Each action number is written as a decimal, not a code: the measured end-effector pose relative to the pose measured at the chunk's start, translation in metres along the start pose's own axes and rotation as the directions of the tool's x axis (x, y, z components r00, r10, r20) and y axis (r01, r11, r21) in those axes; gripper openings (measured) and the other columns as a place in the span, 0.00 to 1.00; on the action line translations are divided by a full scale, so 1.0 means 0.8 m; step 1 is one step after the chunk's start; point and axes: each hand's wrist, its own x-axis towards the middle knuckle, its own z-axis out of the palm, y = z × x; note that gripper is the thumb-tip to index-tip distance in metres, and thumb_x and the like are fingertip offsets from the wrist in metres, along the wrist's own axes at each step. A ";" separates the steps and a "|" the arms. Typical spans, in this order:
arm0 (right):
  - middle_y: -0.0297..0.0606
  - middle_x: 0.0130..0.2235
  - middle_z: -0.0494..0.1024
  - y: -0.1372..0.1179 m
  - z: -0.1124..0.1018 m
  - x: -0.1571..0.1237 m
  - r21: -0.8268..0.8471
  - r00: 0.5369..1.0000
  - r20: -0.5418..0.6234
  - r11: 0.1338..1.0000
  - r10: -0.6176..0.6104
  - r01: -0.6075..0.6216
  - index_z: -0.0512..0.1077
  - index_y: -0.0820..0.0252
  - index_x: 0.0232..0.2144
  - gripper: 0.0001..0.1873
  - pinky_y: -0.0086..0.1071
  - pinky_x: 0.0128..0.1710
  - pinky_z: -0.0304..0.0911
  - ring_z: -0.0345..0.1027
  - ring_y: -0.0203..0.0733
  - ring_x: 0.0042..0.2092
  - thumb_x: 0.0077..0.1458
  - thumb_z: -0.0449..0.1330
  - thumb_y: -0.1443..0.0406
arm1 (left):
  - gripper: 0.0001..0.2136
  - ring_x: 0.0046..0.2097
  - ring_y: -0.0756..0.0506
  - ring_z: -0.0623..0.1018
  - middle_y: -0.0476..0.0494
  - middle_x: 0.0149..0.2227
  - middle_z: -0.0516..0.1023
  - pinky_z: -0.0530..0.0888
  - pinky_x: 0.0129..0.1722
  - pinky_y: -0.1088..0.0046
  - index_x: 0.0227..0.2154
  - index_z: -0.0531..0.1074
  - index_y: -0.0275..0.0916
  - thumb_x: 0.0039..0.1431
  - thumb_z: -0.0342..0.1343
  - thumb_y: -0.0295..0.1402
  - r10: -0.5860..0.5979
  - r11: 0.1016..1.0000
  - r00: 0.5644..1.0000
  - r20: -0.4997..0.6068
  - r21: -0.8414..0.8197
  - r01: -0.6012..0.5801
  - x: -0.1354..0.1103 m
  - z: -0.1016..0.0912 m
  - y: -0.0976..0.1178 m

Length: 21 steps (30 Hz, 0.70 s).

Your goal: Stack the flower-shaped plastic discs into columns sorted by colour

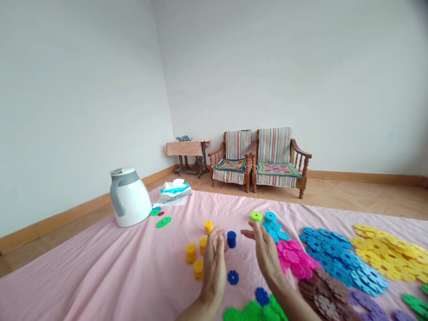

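A short stack of dark blue notched plastic discs (231, 239) stands upright on the pink cloth between my hands. My left hand (216, 258) is just left of it, fingers stretched forward, holding nothing; whether its fingertips touch the stack I cannot tell. To the right, apart from the stack, my right hand (262, 245) is open with its fingers pointing inward. Several yellow disc stacks (191, 253) stand beside my left hand, one partly hidden by it. A loose dark blue disc (233, 277) lies flat nearer to me, and another blue disc (261, 296) rests by the green discs (254, 312).
Piles of pink discs (294, 258), blue discs (329, 254), yellow discs (389, 252) and brown discs (323, 292) spread across the right of the pink cloth (140, 272). A white-grey jug (132, 200) and tissue pack (175, 191) stand at the back left. Two wooden chairs (279, 156) are beyond.
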 end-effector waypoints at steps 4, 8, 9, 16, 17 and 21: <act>0.47 0.37 0.80 -0.007 -0.020 -0.002 0.055 1.000 -0.025 0.998 0.000 0.001 0.68 0.63 0.46 0.31 0.42 0.48 0.61 0.72 0.48 0.43 0.56 0.42 0.46 | 0.07 0.34 0.46 0.74 0.46 0.31 0.75 0.70 0.33 0.74 0.28 0.70 0.38 0.54 0.51 0.35 0.151 0.919 0.948 0.280 0.314 -0.239 0.009 -0.015 0.019; 0.45 0.37 0.79 0.004 -0.044 -0.036 -0.123 0.997 0.075 0.992 -0.011 0.020 0.71 0.59 0.41 0.27 0.36 0.42 0.64 0.72 0.48 0.42 0.54 0.45 0.46 | 0.05 0.31 0.49 0.72 0.47 0.34 0.73 0.67 0.30 0.75 0.29 0.70 0.38 0.47 0.54 0.28 0.056 0.693 0.866 0.497 0.605 -0.393 0.006 -0.030 0.014; 0.45 0.38 0.79 0.008 -0.049 -0.047 -0.150 0.997 0.080 0.988 -0.018 0.030 0.71 0.58 0.40 0.27 0.35 0.40 0.65 0.72 0.47 0.41 0.54 0.46 0.46 | 0.07 0.33 0.47 0.73 0.46 0.37 0.72 0.67 0.33 0.74 0.31 0.70 0.39 0.46 0.55 0.28 0.049 0.646 0.859 0.509 0.640 -0.416 0.003 -0.031 0.010; 0.39 0.29 0.79 0.033 -0.064 -0.084 -0.203 0.994 -0.041 0.975 -0.098 0.088 0.71 0.55 0.33 0.22 0.30 0.31 0.66 0.72 0.42 0.29 0.52 0.48 0.47 | 0.07 0.40 0.42 0.71 0.44 0.37 0.71 0.66 0.38 0.70 0.30 0.69 0.38 0.45 0.57 0.29 0.036 0.488 0.847 0.530 0.730 -0.478 0.001 -0.029 -0.017; 0.39 0.29 0.79 0.035 -0.065 -0.083 -0.205 0.993 -0.051 0.974 -0.108 0.095 0.71 0.55 0.33 0.21 0.30 0.30 0.66 0.71 0.42 0.29 0.52 0.48 0.48 | 0.07 0.39 0.43 0.71 0.45 0.36 0.71 0.66 0.37 0.70 0.29 0.68 0.38 0.44 0.57 0.28 0.043 0.483 0.846 0.531 0.730 -0.483 0.001 -0.029 -0.018; 0.39 0.28 0.79 0.036 -0.065 -0.079 -0.216 0.988 -0.094 0.971 -0.122 0.100 0.72 0.54 0.31 0.21 0.30 0.28 0.66 0.71 0.42 0.27 0.52 0.48 0.48 | 0.06 0.35 0.45 0.71 0.46 0.32 0.70 0.66 0.33 0.73 0.26 0.66 0.38 0.42 0.54 0.25 0.069 0.472 0.846 0.529 0.730 -0.495 0.002 -0.025 -0.017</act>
